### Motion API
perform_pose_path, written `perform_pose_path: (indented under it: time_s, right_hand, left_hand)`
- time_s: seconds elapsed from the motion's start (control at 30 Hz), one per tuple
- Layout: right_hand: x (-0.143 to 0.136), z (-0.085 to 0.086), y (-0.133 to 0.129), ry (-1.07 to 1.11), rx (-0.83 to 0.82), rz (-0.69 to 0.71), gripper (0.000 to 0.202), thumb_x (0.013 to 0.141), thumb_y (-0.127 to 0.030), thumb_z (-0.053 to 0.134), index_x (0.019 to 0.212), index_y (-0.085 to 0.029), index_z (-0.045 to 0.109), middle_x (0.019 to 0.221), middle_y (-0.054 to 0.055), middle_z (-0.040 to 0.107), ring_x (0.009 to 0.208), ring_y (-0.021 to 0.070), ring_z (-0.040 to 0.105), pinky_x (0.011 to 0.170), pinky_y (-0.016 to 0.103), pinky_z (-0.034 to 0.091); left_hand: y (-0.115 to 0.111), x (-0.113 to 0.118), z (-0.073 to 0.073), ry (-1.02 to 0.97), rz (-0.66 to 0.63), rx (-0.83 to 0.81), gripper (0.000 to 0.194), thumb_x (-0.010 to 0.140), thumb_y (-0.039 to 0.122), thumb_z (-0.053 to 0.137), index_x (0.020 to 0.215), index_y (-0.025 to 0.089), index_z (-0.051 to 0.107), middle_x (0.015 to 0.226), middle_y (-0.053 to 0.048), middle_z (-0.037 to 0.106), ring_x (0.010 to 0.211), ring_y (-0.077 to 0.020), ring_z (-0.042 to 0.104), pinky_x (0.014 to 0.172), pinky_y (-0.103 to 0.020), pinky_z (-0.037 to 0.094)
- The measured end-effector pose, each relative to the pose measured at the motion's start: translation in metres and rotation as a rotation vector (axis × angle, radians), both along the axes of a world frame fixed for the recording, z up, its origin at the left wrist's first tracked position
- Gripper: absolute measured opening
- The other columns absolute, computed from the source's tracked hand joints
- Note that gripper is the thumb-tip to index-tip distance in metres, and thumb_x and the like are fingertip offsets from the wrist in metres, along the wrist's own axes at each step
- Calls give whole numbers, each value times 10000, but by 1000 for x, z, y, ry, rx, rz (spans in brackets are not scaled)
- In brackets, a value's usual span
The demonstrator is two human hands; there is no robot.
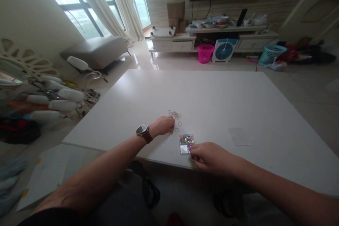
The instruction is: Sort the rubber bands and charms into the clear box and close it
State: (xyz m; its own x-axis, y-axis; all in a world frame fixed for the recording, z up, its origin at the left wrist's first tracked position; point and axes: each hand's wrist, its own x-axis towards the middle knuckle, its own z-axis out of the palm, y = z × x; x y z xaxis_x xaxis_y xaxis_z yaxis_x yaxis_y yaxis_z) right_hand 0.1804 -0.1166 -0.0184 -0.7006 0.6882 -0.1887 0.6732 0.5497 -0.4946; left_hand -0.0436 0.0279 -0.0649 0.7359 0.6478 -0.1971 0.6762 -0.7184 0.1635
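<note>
A clear plastic compartment box (183, 149) lies near the front edge of the white table. Colourful small pieces (182, 138) fill its far left section, and metallic rings (189, 139) lie in the far right one. Purple and pink bits show in the near right section, partly hidden by my right hand (210, 155), whose curled fingers grip the box's right side. Farther forward, my left hand (165, 125) rests on the table with its fingers pressed together; whatever they pinch is hidden. Around its fingertips lie several thin coloured rings (176, 114), with a loose ring (177, 130) nearer the box.
A clear flat lid-like sheet (239, 137) lies right of the box on the white table (198, 91). A lamp with white shades (70, 94) stands close to the left edge. Beyond the table are a pink basket (205, 53), a blue fan (224, 51) and a low cabinet (182, 45).
</note>
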Motion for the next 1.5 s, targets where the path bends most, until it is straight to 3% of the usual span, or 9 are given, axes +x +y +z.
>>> perform_pose_path:
  time_s: [0.27, 0.47, 0.8, 1.17, 1.5]
  right_hand:
    - [2, 1, -4, -23, 29, 3, 153, 887, -206, 501, 807, -160, 623, 888, 56, 677, 761, 150, 581, 650, 260, 313]
    - [2, 5, -1, -38, 8, 1, 173, 895, -221, 496, 797, -158, 624, 869, 59, 681, 742, 147, 579, 634, 258, 304]
    - [-1, 6, 2, -57, -19, 5, 175, 885, -224, 495, 804, -160, 636, 899, 59, 691, 773, 157, 597, 652, 253, 321]
    - [14, 10, 15, -126, 78, -290, 166, 868, -283, 521, 785, -208, 643, 808, 17, 677, 706, 143, 564, 616, 259, 280]
    - [10, 13, 20, -195, 70, -369, 176, 831, -279, 517, 826, -240, 689, 838, 19, 709, 749, 176, 612, 634, 270, 306]
  left_hand:
    - [-2, 2, -6, -87, -44, -12, 123, 866, 230, 504, 885, 176, 613, 929, -72, 661, 825, -187, 610, 730, -279, 431]
    - [2, 3, -7, -150, -22, -93, 146, 776, 215, 588, 915, 181, 616, 905, -41, 664, 819, -177, 597, 719, -270, 422]
    - [-10, 15, -1, -3, -111, 31, 116, 854, 183, 498, 813, 163, 605, 856, -68, 658, 728, -179, 613, 669, -294, 430]
    - [-31, 21, 16, -260, -138, -131, 84, 902, 220, 493, 872, 171, 553, 889, -37, 629, 758, -143, 561, 682, -258, 411]
    - [-49, 54, 24, -87, -250, 58, 132, 907, 230, 503, 871, 155, 605, 882, -64, 648, 754, -182, 621, 638, -292, 408]
